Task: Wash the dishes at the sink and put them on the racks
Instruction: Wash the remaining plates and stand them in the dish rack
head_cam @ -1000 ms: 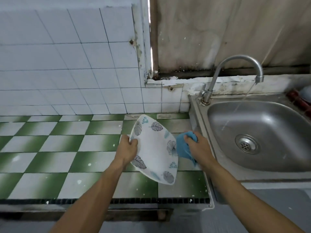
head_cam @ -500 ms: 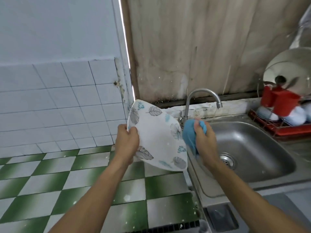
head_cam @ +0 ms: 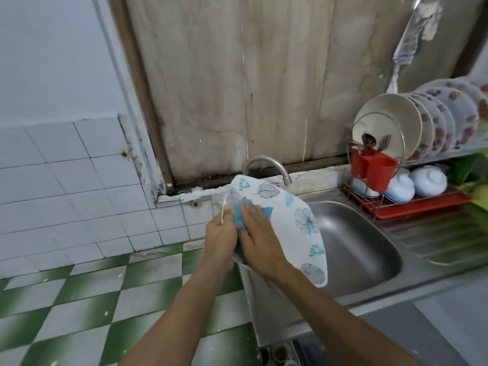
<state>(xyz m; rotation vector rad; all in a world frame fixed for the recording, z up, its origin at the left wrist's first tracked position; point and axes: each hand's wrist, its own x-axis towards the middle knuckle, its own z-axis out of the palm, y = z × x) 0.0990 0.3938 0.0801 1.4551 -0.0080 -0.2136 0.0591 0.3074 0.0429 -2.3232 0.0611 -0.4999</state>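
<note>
A white plate with blue and grey leaf prints [head_cam: 293,220] is tilted over the left rim of the steel sink [head_cam: 369,260]. My left hand [head_cam: 220,239] grips the plate's left edge. My right hand [head_cam: 260,244] presses a blue sponge [head_cam: 241,213] flat against the plate's face, right beside my left hand. The tap [head_cam: 266,166] arches behind the plate's top edge. At the right stands a dish rack [head_cam: 412,207] with a red tray, holding upright flowered plates [head_cam: 433,122] above and upturned white bowls [head_cam: 412,183] below.
A red cutlery holder [head_cam: 372,167] with spoons and forks hangs on the rack's front. A green-and-white checked counter [head_cam: 92,299] lies at the left, white wall tiles [head_cam: 66,186] behind it. The sink's ribbed drainboard [head_cam: 443,236] runs under the rack. A cloth [head_cam: 414,30] hangs on the wall above.
The plate has moved right, from above the counter to over the sink's left rim. My right hand with the sponge has slid from the plate's right edge onto its face, next to my left hand.
</note>
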